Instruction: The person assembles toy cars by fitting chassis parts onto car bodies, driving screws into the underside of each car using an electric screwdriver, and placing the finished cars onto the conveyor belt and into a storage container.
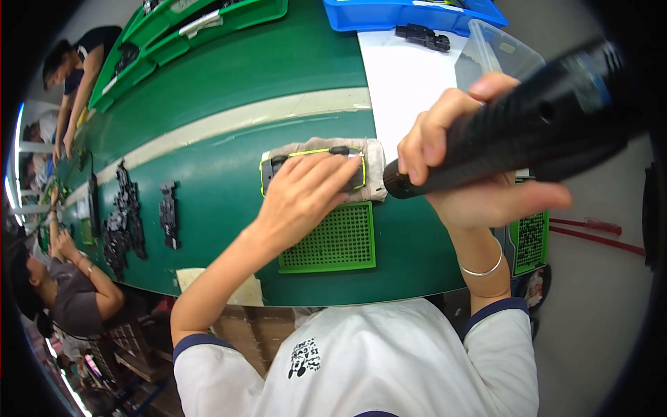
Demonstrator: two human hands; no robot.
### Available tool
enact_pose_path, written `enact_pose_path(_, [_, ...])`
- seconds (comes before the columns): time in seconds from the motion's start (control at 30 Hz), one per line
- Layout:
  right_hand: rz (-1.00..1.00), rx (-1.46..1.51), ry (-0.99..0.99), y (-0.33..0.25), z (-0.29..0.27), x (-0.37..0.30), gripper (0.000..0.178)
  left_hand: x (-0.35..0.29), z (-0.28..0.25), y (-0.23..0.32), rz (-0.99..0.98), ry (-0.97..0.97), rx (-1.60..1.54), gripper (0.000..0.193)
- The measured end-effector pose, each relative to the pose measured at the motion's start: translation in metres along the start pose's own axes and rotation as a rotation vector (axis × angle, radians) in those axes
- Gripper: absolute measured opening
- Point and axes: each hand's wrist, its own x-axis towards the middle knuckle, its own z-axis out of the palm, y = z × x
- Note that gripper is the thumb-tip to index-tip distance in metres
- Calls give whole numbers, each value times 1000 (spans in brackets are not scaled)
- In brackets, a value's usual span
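A toy car (266,182) with yellow-green edges and dark wheels lies underside up on a folded beige cloth (375,163). My left hand (306,184) is laid across the car, fingers stretched over its underside and holding it against the cloth; much of the car is hidden beneath. Raised to the right of it, my right hand (445,146) is wrapped round a large black electric screwdriver (528,121). The tool's nose points left, toward the car's right end, and appears apart from it. A green perforated tray (333,240) with small holes sits just nearer than the cloth.
Black chassis parts (125,215) and a single chassis (169,214) lie on the green table to the left. Green bins (201,31) stand at the far left, a blue bin (417,17) and clear plastic box (497,52) at the far right. Co-workers (90,285) sit along the left.
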Motion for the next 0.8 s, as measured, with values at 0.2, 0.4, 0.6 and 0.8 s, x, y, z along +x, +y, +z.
enact_pose_path(0.2, [-43, 37, -158, 7, 6, -15, 91, -17, -7, -17, 8, 33, -28, 40])
enact_pose_path(0.4, [122, -23, -183, 28, 21, -36, 90, -24, 5, -12, -9, 168, 92, 30])
enact_pose_path(0.6, [135, -17, -204, 47, 24, -47, 89, -31, 9, -10, -30, 181, 91, 32])
enact_pose_path(0.8, [103, 4, -247, 52, 23, -48, 88, -35, 10, -12, -47, 176, 4, 33])
